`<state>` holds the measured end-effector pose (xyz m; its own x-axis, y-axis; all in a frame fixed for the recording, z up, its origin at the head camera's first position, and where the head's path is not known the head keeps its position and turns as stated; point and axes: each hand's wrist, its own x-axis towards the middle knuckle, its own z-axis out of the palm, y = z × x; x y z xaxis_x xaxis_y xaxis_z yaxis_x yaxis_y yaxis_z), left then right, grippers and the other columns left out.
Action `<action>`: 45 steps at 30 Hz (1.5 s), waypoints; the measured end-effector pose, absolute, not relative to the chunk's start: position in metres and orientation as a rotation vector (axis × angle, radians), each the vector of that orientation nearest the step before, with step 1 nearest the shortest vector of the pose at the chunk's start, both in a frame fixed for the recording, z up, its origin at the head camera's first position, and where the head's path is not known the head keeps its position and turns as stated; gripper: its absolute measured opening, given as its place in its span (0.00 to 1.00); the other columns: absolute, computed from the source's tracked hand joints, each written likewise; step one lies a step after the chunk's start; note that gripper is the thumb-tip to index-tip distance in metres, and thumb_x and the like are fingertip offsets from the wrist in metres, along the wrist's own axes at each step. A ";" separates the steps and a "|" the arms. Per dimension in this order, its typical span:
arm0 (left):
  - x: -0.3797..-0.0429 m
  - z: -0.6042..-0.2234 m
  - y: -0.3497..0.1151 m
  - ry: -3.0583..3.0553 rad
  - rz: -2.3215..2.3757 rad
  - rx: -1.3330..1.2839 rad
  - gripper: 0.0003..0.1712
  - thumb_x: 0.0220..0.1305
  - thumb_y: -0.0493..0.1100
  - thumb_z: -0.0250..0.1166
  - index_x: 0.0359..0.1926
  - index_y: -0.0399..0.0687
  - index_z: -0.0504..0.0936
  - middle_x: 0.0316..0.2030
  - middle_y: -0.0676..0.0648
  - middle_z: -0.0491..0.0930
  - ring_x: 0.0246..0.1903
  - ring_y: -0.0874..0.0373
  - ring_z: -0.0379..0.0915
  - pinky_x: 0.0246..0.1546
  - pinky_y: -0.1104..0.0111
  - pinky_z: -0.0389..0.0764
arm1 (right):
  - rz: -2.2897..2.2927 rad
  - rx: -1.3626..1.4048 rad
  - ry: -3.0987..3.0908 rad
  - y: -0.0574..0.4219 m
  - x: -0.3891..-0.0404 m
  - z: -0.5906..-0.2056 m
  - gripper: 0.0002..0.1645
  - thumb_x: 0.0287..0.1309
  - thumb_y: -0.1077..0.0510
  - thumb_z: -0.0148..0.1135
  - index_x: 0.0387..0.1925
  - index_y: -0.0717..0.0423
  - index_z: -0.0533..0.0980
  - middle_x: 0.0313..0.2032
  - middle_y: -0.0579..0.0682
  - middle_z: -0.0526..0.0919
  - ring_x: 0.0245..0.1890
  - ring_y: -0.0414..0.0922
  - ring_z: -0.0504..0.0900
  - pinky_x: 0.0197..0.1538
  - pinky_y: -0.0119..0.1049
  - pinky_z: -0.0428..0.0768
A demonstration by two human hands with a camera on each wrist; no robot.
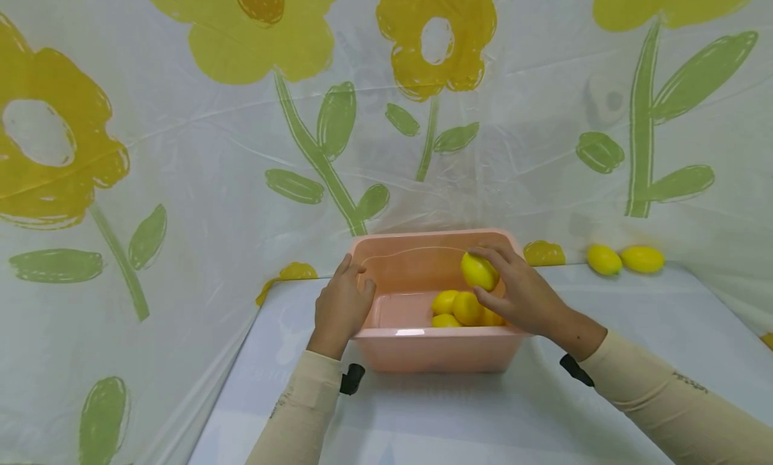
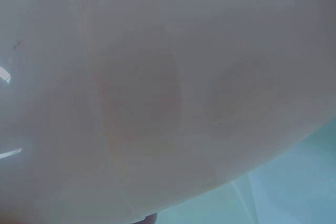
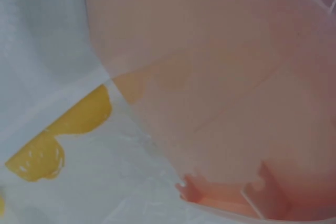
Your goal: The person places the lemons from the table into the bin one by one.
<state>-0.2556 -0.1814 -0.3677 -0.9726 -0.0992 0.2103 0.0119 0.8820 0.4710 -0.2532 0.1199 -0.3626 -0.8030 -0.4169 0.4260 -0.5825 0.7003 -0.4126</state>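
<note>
In the head view a pink plastic basin (image 1: 441, 349) stands on the table. My right hand (image 1: 524, 292) pinches a lemon (image 1: 478, 272) between thumb and fingers, over the right side of the basin. Below it several lemons (image 1: 468, 308) lie in a small heap on the basin's floor, partly hidden by the front rim. My left hand (image 1: 344, 307) grips the basin's left rim. The outer basin wall (image 3: 210, 77) fills much of the right wrist view, where the hand and lemon are hidden. A dim, close surface (image 2: 157, 87) covers most of the left wrist view.
Two lemons, one upright-leaning (image 1: 604, 260) and one lying sideways (image 1: 643, 259), sit side by side near the table's back right edge. Behind the white table (image 1: 604, 317) hangs a pale flower-printed sheet (image 1: 519, 149), close to the basin's back rim.
</note>
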 end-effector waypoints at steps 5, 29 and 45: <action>-0.255 -0.367 -0.181 -2.821 -0.712 0.066 0.24 0.69 0.52 0.54 0.59 0.48 0.80 0.75 0.44 0.62 0.28 0.42 0.82 0.26 0.58 0.76 | 0.787 0.788 -2.638 0.120 -0.255 -0.365 0.37 0.58 0.58 0.67 0.68 0.52 0.66 0.64 0.57 0.68 0.51 0.53 0.78 0.54 0.51 0.83; -0.254 -0.369 -0.181 -2.824 -0.700 0.061 0.23 0.70 0.52 0.54 0.60 0.49 0.80 0.75 0.45 0.61 0.15 0.52 0.70 0.19 0.63 0.69 | 0.626 0.689 -3.025 0.115 -0.257 -0.362 0.32 0.61 0.52 0.66 0.66 0.49 0.69 0.66 0.57 0.68 0.51 0.52 0.77 0.57 0.52 0.80; -0.255 -0.367 -0.182 -2.829 -0.682 0.046 0.24 0.69 0.53 0.52 0.60 0.48 0.80 0.74 0.44 0.63 0.25 0.44 0.80 0.23 0.61 0.73 | 0.538 0.738 -3.176 0.109 -0.265 -0.359 0.32 0.59 0.50 0.69 0.64 0.47 0.72 0.60 0.53 0.75 0.50 0.49 0.77 0.58 0.51 0.80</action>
<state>-0.2549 -0.1816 -0.3670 -0.9728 -0.0843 0.2157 0.0232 0.8911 0.4532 -0.2650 0.1089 -0.3588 -0.8876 -0.4529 -0.0841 -0.3999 0.8482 -0.3474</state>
